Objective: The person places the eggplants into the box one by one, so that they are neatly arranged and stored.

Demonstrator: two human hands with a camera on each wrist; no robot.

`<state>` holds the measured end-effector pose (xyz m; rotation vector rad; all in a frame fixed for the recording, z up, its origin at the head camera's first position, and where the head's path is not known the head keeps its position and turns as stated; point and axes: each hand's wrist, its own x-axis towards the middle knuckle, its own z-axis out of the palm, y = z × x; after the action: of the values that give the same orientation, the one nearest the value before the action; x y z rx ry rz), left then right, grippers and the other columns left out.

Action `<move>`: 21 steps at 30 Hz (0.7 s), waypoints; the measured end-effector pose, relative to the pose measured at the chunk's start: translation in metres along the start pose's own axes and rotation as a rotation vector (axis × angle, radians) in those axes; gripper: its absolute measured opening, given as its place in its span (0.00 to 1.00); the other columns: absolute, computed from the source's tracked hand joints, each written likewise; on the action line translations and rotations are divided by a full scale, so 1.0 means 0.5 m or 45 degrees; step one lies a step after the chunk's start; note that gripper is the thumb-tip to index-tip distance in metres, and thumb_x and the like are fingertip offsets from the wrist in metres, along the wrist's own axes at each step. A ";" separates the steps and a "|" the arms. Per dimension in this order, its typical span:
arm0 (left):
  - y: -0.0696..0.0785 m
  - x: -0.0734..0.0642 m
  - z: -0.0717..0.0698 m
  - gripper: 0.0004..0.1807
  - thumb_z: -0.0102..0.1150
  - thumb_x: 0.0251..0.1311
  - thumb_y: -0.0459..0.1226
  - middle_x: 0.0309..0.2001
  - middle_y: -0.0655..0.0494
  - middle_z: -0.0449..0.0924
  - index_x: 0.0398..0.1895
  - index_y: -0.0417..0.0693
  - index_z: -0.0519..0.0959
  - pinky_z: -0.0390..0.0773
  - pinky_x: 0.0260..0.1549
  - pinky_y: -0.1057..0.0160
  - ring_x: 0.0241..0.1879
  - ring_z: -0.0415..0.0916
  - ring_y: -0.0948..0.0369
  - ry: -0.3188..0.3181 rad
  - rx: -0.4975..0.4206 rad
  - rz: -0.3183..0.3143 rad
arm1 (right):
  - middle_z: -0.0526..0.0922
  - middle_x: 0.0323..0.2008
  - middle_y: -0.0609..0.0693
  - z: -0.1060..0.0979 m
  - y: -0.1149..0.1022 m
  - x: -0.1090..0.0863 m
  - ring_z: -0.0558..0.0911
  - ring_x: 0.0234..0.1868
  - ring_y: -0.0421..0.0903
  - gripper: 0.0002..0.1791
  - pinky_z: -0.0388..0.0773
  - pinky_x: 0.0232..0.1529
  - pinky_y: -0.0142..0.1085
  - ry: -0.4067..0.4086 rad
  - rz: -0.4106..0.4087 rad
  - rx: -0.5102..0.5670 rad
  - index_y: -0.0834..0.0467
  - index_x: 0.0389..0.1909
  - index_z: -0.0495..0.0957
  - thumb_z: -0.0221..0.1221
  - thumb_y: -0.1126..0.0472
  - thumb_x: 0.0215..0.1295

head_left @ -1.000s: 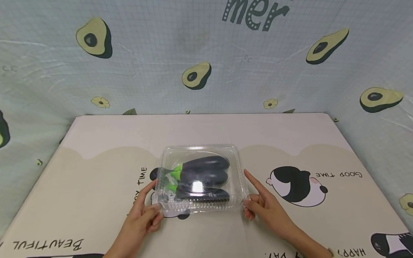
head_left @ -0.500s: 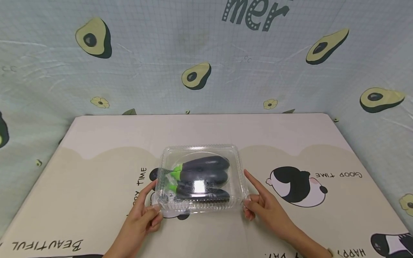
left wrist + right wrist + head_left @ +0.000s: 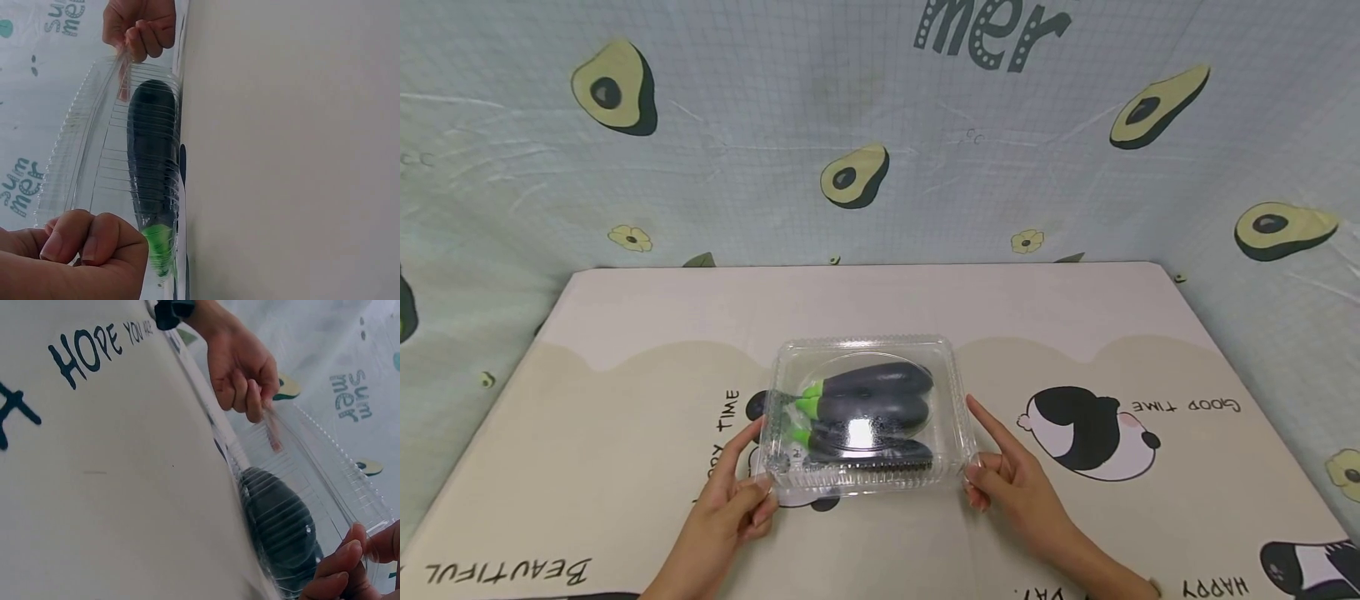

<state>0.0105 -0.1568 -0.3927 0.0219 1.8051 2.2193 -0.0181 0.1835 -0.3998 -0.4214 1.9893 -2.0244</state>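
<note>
A clear plastic clamshell box (image 3: 947, 433), its lid down, sits at the middle of the table in the head view. Inside lie three dark purple eggplants (image 3: 872, 410) side by side, their green stem ends toward the left. My left hand (image 3: 730, 500) pinches the box's near left corner between thumb and curled fingers, with the index finger stretched along the left side. At the near right corner my right hand (image 3: 1011, 483) pinches the rim the same way, index finger pointing forward along the right side. Both wrist views show the ribbed box wall (image 3: 115, 162) between the hands.
The table (image 3: 880, 300) wears a cream cloth printed with cartoon dogs and lettering. Behind it and at both sides hangs a pale blue curtain (image 3: 737, 167) with avocado prints. A dark band (image 3: 172, 312) is on the left wrist in the right wrist view.
</note>
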 end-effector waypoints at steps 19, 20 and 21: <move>0.004 0.000 0.002 0.37 0.34 0.71 0.25 0.21 0.54 0.57 0.77 0.60 0.39 0.51 0.21 0.55 0.20 0.49 0.55 -0.106 0.005 0.102 | 0.75 0.20 0.51 0.004 0.009 0.000 0.73 0.21 0.41 0.41 0.75 0.23 0.34 0.012 -0.032 0.063 0.54 0.75 0.46 0.51 0.75 0.65; 0.004 0.000 0.003 0.37 0.34 0.71 0.26 0.21 0.54 0.57 0.77 0.60 0.39 0.51 0.21 0.55 0.20 0.49 0.55 -0.103 0.005 0.098 | 0.75 0.20 0.51 0.004 0.009 -0.001 0.73 0.21 0.41 0.41 0.75 0.23 0.34 0.013 -0.030 0.066 0.54 0.75 0.46 0.51 0.76 0.65; 0.005 0.000 0.003 0.37 0.34 0.71 0.26 0.21 0.55 0.57 0.76 0.60 0.39 0.51 0.21 0.55 0.20 0.49 0.56 -0.094 0.009 0.088 | 0.74 0.20 0.51 0.004 0.009 -0.001 0.73 0.21 0.41 0.41 0.75 0.23 0.33 0.015 -0.028 0.068 0.54 0.76 0.46 0.51 0.76 0.65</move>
<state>0.0105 -0.1558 -0.3901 0.1677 1.7990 2.2278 -0.0170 0.1814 -0.4045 -0.4228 1.9406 -2.0929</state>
